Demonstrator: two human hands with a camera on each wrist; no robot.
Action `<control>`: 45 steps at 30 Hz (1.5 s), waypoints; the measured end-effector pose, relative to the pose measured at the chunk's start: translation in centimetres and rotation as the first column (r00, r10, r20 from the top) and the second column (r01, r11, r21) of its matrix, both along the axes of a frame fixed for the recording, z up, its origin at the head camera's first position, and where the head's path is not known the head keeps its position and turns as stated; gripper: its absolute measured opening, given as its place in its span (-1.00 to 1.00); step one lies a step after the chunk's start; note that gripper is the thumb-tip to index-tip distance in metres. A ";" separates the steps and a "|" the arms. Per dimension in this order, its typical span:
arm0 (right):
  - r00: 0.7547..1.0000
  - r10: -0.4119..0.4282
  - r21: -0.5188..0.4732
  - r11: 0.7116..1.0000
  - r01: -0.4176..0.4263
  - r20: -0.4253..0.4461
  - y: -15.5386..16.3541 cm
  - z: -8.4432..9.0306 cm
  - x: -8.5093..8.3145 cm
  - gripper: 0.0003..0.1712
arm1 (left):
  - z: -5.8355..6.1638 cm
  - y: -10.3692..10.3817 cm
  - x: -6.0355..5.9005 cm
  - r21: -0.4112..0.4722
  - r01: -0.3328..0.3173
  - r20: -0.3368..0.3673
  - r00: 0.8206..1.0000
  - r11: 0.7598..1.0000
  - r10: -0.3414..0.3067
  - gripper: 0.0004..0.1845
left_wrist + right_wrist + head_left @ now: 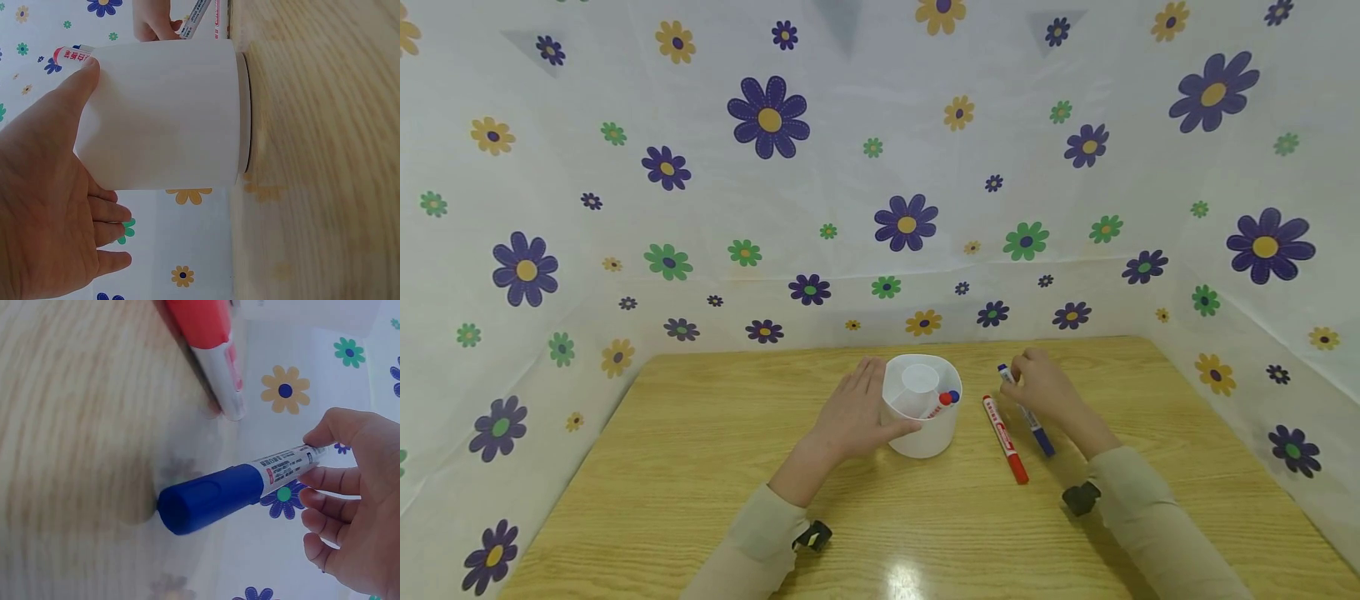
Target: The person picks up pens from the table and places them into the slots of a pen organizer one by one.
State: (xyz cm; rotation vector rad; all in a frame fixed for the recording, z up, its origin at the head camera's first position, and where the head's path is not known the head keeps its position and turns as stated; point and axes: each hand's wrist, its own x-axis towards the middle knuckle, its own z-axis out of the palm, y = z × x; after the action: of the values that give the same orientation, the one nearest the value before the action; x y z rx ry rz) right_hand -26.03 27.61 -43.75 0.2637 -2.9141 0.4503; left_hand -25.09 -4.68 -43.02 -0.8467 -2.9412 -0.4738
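Observation:
A white round pen holder (921, 408) stands mid-table with a red marker and a blue marker inside. My left hand (857, 415) rests against its left side, thumb across the front wall (169, 112), fingers fairly straight. My right hand (1047, 390) pinches the white end of a blue-capped marker (1028, 414); in the right wrist view this marker (231, 487) is tilted, its cap end low at the table. A red-capped marker (1004, 438) lies on the table between the holder and the blue marker, also seen as the red marker (209, 344).
The wooden table (700, 467) is walled on three sides by a white cloth with flowers (767, 117). Bare tabletop lies to the left of the holder and in front near me.

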 end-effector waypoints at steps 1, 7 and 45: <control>1.000 -0.004 -0.008 1.000 0.004 -0.004 0.0 0.1 0.1 -0.78 | 0.0 0.0 0.0 -0.004 -0.001 0.002 1.000 1.000 0.001 0.20; 0.998 -0.008 -0.042 0.999 0.005 -0.065 -0.3 1.0 0.5 -0.80 | 0.1 0.0 0.1 -0.018 -0.009 0.006 1.000 1.000 0.009 0.21; 0.741 -0.194 -0.529 0.812 -0.246 -0.643 -4.6 5.4 2.7 -0.80 | -0.2 0.0 0.4 -0.012 -0.019 0.012 1.000 1.000 0.019 0.22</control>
State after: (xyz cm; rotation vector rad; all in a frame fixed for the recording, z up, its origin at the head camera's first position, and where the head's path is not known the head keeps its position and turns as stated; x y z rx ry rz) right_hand -23.30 22.99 -38.39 0.2943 -1.9321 0.9932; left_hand -24.68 -4.69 -43.20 -0.8188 -2.9632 -0.4617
